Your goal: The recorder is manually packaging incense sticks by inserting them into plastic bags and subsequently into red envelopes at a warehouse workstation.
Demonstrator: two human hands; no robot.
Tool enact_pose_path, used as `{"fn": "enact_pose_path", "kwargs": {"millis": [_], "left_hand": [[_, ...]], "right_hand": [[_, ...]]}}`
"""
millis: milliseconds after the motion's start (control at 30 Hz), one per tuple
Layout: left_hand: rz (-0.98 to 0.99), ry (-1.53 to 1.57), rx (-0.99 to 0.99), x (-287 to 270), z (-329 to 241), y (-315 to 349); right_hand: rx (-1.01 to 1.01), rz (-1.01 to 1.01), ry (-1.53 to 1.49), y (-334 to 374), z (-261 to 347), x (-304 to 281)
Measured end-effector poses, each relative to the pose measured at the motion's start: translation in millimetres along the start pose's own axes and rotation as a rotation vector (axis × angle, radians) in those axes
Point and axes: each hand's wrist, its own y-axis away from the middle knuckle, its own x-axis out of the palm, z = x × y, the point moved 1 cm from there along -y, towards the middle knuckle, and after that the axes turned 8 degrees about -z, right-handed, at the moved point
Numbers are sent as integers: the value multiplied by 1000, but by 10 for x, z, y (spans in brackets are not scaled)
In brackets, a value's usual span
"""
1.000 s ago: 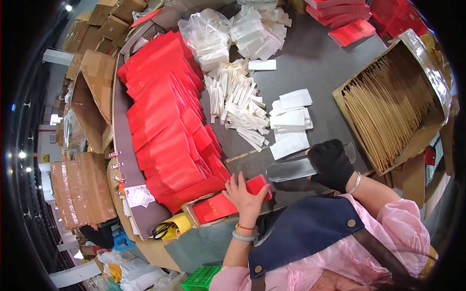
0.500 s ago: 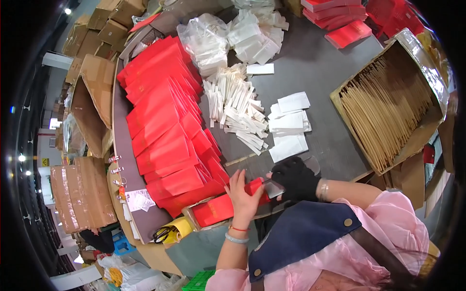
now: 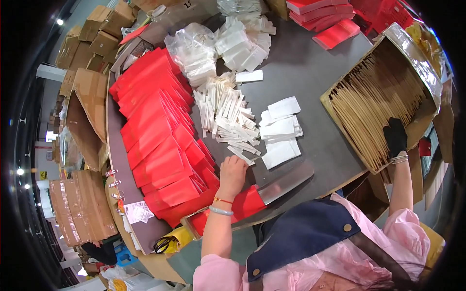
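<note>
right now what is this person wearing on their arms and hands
The left hand is bare, with a thin red cord bracelet and a pale bead bangle at the wrist. The right hand wears a black glove, with thin silvery bangles at its wrist. Pink sleeves are pushed up both arms.

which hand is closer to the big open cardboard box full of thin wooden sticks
Right. The black-gloved right hand rests on the big open cardboard box of thin wooden sticks, at its near edge. The bare left hand is well away, beside the slim white paper packets.

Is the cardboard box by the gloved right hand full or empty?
Nearly full: the cardboard box lies open, packed with rows of thin tan sticks, and the right hand reaches into them.
</note>
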Motion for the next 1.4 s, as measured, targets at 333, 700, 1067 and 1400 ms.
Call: {"fn": "enact_pose_path", "kwargs": {"millis": [333,700,1067,1400], "left_hand": [[-58,52,-88,244,-507,-137],[104,602,-518,-123,-756,-135],[-104,49,-212,-273,-999,417],[22,-9,-175,-215,-1053,592]], "right_hand": [[130,68,-4,17,272,-36],[167,-161,-636,291,612,-378],[-576,644,-900,660,1964,-190],[-872,436,-736,1020,2569,156]]}}
